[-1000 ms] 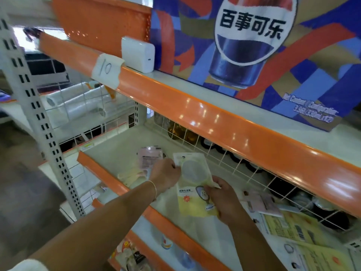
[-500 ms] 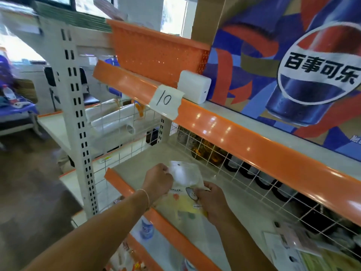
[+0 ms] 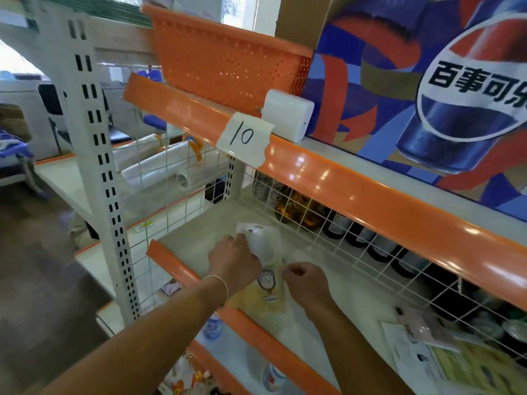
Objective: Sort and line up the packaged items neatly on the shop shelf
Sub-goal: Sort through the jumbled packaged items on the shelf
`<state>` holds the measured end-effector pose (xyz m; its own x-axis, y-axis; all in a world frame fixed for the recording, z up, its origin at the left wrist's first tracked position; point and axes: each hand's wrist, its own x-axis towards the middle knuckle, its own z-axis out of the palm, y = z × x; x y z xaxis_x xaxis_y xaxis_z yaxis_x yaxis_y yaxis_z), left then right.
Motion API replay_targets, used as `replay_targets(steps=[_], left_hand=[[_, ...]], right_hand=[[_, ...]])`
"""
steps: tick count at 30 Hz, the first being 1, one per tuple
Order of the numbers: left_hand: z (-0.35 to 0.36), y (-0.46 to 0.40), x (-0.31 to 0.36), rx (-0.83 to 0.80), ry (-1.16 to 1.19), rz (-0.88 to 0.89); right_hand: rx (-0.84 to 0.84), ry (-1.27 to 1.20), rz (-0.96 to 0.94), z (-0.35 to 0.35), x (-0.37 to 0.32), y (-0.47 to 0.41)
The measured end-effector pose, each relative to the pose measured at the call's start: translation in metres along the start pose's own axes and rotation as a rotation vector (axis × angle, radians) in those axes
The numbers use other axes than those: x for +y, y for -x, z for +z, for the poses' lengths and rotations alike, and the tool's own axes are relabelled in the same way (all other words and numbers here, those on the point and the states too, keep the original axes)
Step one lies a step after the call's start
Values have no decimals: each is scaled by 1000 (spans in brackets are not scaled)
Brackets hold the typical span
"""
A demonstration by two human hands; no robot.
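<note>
Looking down from head height at a shop shelf (image 3: pixel 196 240) with an orange front lip. A flat yellow packet (image 3: pixel 266 283) with a clear window at its far end lies on the shelf near its left end. Its long axis runs away from the person, from the front lip toward the wire grid (image 3: pixel 328 235) at the back.

The left hand (image 3: pixel 232 260) rests on the packet's left side, knuckles up and fingers curled down onto the clear window; it appears to grip or press there, though the fingertips are hidden. The right hand (image 3: pixel 305 283) sits at the packet's right edge with fingers curled together, seemingly pinching the edge; the contact is too small to be sure. Both hands are on the packet, one to each side, so either could nudge it square.

More flat packets (image 3: pixel 445 363) lie well apart to the right on the same shelf.

Containers: an orange perforated basket (image 3: pixel 228 67) stands on the shelf above; its contents are hidden. Behind the wire grid stand bottles and cans (image 3: pixel 293 203). A paper label marked 10 (image 3: pixel 242 136) hangs on the upper lip.
</note>
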<state>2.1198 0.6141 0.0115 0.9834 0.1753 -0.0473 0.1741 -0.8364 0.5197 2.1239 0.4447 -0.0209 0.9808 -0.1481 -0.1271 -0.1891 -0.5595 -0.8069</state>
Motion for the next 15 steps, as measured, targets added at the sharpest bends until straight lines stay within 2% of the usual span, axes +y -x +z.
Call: replay_targets(steps=[7, 11, 15], left_hand=[[29, 8, 48, 16, 23, 232], [57, 16, 83, -58, 121, 336], [88, 30, 119, -124, 116, 418]], right_hand=[[45, -71, 46, -38, 29, 17], [108, -10, 102, -79, 56, 27], [179, 25, 164, -127, 84, 40]])
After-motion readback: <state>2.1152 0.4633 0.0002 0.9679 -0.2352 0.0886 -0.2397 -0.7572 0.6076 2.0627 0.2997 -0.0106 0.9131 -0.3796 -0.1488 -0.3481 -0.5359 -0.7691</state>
